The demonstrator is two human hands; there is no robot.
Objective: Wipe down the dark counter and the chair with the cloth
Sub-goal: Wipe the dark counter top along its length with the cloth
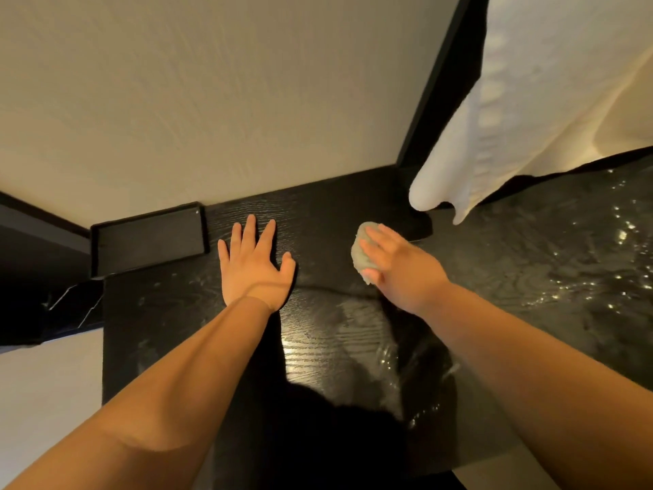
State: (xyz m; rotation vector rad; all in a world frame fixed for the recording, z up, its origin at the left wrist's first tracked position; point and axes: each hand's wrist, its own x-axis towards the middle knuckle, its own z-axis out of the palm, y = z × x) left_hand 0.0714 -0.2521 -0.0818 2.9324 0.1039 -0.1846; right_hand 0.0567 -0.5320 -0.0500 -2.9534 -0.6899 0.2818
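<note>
The dark wood-grain counter point(328, 341) is pressed by the left hand point(256, 265), laid flat with fingers spread and nothing held. To its right, a small wadded grey-green cloth point(360, 251) is held down on the counter under the right hand point(395, 267) — fingers curved over it. A shallow black rectangular tray point(150, 238) lies far left against the pale wall point(212, 100); a white towel point(494, 118) hangs at far right.

The dark table point(335, 334) lies bare across the lower middle and right of the frame. A black tray point(148, 238) blocks the left-centre corner against the wall point(212, 100). At upper right a white curtain point(494, 136) hangs down near the tabletop.
</note>
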